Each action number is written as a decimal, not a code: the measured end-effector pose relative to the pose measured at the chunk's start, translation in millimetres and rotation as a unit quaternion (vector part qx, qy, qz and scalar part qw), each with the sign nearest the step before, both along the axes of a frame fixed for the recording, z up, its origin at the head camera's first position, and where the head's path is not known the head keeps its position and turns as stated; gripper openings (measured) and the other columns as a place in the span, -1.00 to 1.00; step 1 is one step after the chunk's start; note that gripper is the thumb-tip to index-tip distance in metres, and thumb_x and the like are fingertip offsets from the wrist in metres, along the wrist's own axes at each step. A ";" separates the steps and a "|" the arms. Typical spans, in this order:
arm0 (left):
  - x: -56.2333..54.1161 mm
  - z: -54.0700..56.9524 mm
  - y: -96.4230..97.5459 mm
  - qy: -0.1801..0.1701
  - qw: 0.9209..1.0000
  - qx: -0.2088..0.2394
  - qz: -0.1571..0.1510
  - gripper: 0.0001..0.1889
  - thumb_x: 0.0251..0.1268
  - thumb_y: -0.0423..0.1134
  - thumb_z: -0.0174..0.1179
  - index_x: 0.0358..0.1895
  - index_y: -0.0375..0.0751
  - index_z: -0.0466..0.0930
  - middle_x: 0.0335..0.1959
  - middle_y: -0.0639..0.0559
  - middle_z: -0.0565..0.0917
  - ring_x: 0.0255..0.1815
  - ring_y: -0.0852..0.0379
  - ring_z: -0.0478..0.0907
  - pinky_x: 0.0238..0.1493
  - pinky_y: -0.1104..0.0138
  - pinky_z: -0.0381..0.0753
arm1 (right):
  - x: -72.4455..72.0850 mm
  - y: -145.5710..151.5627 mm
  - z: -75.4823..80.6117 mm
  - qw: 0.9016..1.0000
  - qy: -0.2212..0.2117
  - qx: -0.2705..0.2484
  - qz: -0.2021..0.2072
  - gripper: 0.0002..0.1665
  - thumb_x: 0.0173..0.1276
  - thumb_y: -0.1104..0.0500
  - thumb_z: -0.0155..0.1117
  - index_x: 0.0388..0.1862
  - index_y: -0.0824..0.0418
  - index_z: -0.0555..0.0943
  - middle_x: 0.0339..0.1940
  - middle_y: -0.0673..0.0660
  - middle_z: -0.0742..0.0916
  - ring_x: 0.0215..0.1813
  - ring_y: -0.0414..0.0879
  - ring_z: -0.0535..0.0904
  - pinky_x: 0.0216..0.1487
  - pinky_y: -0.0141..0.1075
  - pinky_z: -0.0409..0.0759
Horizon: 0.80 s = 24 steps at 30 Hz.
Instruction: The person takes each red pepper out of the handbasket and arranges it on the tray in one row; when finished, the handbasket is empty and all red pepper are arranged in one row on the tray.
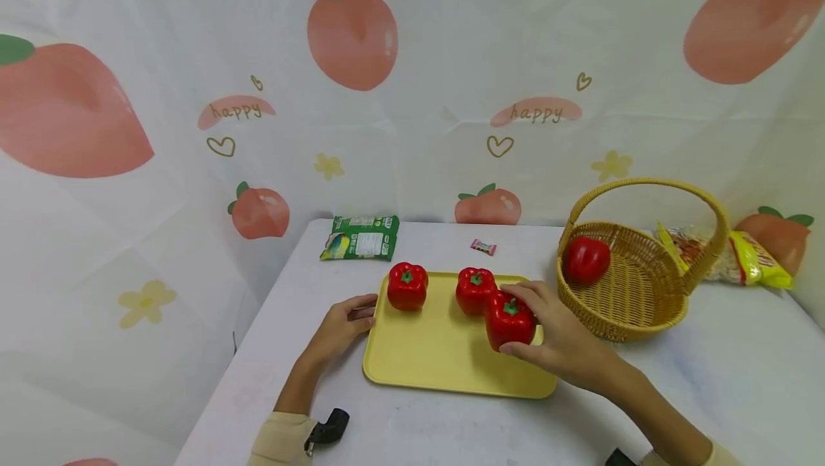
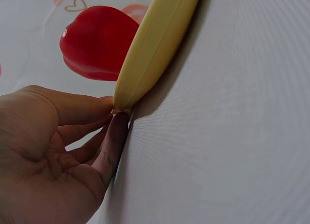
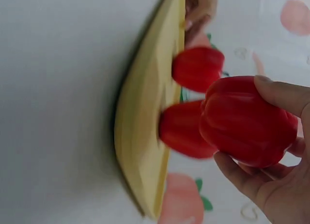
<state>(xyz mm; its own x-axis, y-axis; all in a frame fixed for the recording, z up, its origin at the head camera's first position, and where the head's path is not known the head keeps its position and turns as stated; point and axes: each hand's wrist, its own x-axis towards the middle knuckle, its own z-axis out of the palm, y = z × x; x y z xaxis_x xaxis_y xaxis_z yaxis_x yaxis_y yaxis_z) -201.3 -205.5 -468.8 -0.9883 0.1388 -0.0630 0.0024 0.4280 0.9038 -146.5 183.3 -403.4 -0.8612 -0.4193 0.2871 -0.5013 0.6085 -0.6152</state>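
A yellow tray (image 1: 425,362) lies on the table. My left hand (image 1: 344,330) is at its left side, and in the left wrist view the thumb and a finger pinch the tray's edge (image 2: 138,69). My right hand (image 1: 561,333) grips a red bell pepper (image 1: 509,321), held above the tray's right part in the right wrist view. Two more red bell peppers stand on the tray, one at the back left (image 1: 407,287) and one at the back right (image 1: 475,290), partly covered by the held one.
Right of the tray stands a wicker basket (image 1: 619,319) with a tall handle, a red fruit or vegetable (image 1: 586,260) inside it. Behind it lies a yellow-ended snack bag (image 1: 760,258). A green packet (image 1: 362,238) and a small pink wrapped candy (image 1: 483,246) lie at the back.
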 end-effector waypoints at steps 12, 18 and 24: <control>0.0 0.4 -0.3 0.002 1.000 -0.004 -0.004 -0.51 0.49 -0.46 0.22 0.44 -0.40 0.52 0.34 -0.26 0.66 0.30 -0.15 0.67 0.32 0.12 0.67 | -1.2 -65.3 -10.7 0.998 -0.050 -0.002 0.030 -0.01 0.20 0.04 0.68 0.57 0.05 0.40 0.38 0.02 0.48 0.45 0.04 0.41 0.13 -0.08 0.79; 0.3 -0.5 -1.2 0.002 1.000 0.000 -0.006 -0.52 0.49 -0.46 0.21 0.43 -0.41 0.52 0.36 -0.28 0.64 0.32 -0.17 0.65 0.36 0.09 0.64 | -3.0 -98.4 -15.2 0.997 -0.067 0.001 0.026 0.02 0.15 0.05 0.70 0.56 0.08 0.40 0.38 0.07 0.50 0.45 0.03 0.39 0.13 -0.02 0.79; 0.9 -0.1 -0.1 0.000 1.000 -0.002 -0.003 -0.52 0.48 -0.44 0.21 0.43 -0.38 0.53 0.35 -0.26 0.65 0.31 -0.17 0.67 0.34 0.07 0.66 | -3.9 -124.5 -19.1 0.997 -0.072 0.000 0.031 0.06 0.09 0.08 0.73 0.56 0.08 0.41 0.35 0.10 0.52 0.43 0.03 0.42 0.08 -0.06 0.81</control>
<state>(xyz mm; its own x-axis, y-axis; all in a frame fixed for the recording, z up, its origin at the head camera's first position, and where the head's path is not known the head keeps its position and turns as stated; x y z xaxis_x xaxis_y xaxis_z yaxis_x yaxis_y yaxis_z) -200.4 -205.6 -469.0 -0.9876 0.1437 -0.0629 0.0055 0.4322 0.9018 -150.4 58.8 -422.5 -0.8660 -0.4731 0.1620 -0.4441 0.5787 -0.6841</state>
